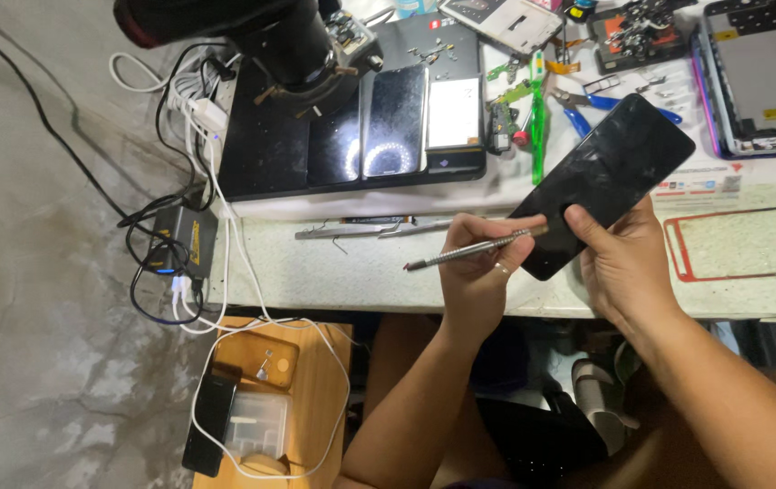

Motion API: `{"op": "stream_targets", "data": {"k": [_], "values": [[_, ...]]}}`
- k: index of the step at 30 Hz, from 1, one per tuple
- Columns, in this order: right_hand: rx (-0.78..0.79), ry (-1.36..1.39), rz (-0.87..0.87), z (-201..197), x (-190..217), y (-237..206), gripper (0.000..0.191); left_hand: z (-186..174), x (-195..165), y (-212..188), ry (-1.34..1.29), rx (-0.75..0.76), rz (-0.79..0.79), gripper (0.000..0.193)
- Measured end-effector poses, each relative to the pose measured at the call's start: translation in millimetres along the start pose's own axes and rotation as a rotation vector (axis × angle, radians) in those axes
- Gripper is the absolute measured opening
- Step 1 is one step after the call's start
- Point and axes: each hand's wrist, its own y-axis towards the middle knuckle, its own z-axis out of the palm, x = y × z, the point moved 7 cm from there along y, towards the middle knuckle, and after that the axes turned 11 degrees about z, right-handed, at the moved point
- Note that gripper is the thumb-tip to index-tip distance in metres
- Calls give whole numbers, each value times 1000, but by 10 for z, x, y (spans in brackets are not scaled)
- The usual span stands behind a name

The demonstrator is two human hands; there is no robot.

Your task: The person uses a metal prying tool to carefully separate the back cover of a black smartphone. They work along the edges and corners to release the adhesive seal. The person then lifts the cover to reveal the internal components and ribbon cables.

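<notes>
My right hand (628, 267) holds a black phone (605, 181) tilted above the bench edge, with the thumb on its dark glass face. My left hand (478, 276) grips a thin metal pry tool (469, 252) like a pen. The tool's tip lies against the phone's lower left edge. A ring shows on one finger of my left hand. Both hands hover over the front of the pale workbench (351, 267).
A microscope (297, 45) stands on a black mat (270, 145) with two phones (394, 122) lying on it. Tweezers (361, 228), blue-handled pliers (587, 101), an opened phone frame (759, 77), a red outline frame (741, 244) and small parts lie about. White cables (225, 235) hang to a wooden stool (270, 398).
</notes>
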Motion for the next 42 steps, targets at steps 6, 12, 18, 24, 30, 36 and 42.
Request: {"op": "stream_targets", "data": {"k": [6, 12, 18, 24, 30, 36, 42], "values": [[-153, -33, 108, -312, 135, 93, 56, -212, -302, 190, 79, 9, 233, 24], [-42, -778, -416, -134, 822, -34, 78, -281, -456, 312, 369, 387, 160, 19], [40, -992, -239, 44, 436, 25, 39, -321, -161, 298, 526, 465, 44, 24], [-35, -1053, -250, 84, 308, 85, 36, -390, -324, 329, 682, 410, 388, 27], [-71, -1087, -272, 149, 282, 37, 36, -358, -331, 296, 757, 394, 434, 23], [-70, -1087, -284, 171, 282, 20, 34, -350, -356, 298, 778, 408, 433, 24], [-107, -1072, -304, 181, 319, -14, 33, -215, -443, 306, 849, 435, 484, 28]]}}
